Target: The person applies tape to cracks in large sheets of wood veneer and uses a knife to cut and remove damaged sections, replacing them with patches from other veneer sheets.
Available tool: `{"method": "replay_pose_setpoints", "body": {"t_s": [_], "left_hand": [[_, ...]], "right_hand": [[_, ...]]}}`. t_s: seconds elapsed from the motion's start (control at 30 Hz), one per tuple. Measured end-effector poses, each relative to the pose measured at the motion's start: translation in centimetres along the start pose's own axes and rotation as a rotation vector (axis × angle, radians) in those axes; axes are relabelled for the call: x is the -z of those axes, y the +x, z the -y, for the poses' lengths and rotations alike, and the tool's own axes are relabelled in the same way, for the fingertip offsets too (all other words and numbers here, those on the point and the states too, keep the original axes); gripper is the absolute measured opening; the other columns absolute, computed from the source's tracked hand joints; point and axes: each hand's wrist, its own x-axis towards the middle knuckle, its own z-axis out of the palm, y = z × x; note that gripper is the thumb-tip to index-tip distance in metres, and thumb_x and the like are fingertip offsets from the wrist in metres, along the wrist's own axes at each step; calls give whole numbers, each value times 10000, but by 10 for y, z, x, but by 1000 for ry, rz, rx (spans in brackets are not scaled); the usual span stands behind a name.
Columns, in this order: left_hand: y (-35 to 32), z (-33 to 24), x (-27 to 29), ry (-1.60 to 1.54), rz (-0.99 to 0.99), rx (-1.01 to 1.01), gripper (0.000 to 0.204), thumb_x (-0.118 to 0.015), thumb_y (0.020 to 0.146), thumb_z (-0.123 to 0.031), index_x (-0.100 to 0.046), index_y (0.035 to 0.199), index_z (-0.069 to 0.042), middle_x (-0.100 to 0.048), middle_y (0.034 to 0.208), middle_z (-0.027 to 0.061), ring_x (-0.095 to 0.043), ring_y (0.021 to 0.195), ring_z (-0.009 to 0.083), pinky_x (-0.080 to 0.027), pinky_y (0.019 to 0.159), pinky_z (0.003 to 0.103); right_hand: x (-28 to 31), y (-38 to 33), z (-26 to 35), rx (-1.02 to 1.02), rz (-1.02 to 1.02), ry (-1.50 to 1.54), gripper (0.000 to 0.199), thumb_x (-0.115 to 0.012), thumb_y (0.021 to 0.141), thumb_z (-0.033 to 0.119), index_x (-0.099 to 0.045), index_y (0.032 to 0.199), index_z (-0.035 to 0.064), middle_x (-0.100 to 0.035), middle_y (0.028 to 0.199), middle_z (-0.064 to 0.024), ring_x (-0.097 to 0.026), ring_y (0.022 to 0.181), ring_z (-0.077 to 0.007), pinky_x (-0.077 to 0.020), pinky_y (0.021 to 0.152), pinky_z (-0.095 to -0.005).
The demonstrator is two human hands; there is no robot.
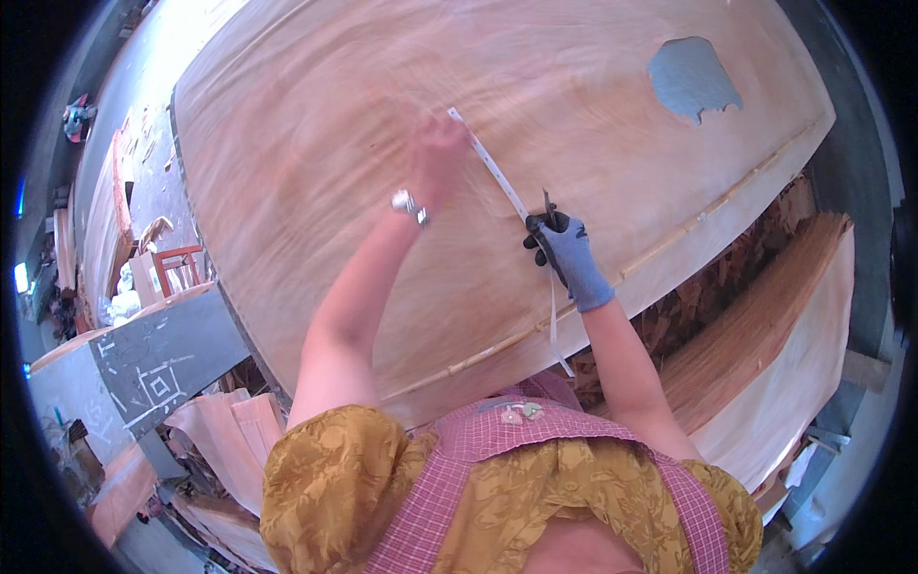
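Observation:
A large sheet of thin wood veneer point(316, 124) lies spread across a worktable. A long pale straightedge point(492, 163) rests slanted on it. My left hand point(435, 153), bare and blurred with motion, presses flat on the sheet beside the straightedge's far end; a bracelet point(409, 205) is on that wrist. My right hand point(566, 251), in a grey-blue glove with black fingertips, is closed on a dark knife point(548, 209) held against the straightedge's near part. A hole point(690, 78) in the veneer shows grey table at the far right.
Stacks of veneer sheets point(765, 335) and scraps lie below the table at the right. A grey bench with chalk marks point(163, 359) stands at the left, with a red stool point(177, 263) and more veneer strips point(225, 430) near it.

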Motion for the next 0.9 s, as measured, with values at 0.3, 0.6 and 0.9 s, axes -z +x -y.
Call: {"method": "replay_pose_setpoints", "body": {"t_s": [0.3,0.6,0.9], "left_hand": [[-46,-50,22,74,119,-141,396,-656,863,-299,-649,1199,-89,-612,1299,34,-475,1258,256,-319,1044,467],[-40,-42,26,-173,121,-84,336,-654,859,-223,-650,1171,-98,-643,1240,61,-514,1219,269,-330,1048,463],[-71,13,46,-122,-147,483,372,-607,826,-58,-646,1187,-139,-644,1238,23,-564,1126,226,-402,962,401]], "right_hand": [[7,-5,31,621,-244,-1142,151,-573,929,227,-559,924,76,-672,782,-170,-673,726,-360,-514,635,-493],[22,-14,99,299,-52,-529,171,-646,917,209,-649,939,40,-678,705,-84,-567,496,-134,-449,482,-307],[-78,36,87,130,205,-4,283,-698,916,291,-660,1047,43,-682,759,-61,-478,494,-55,-368,458,-212]]}}
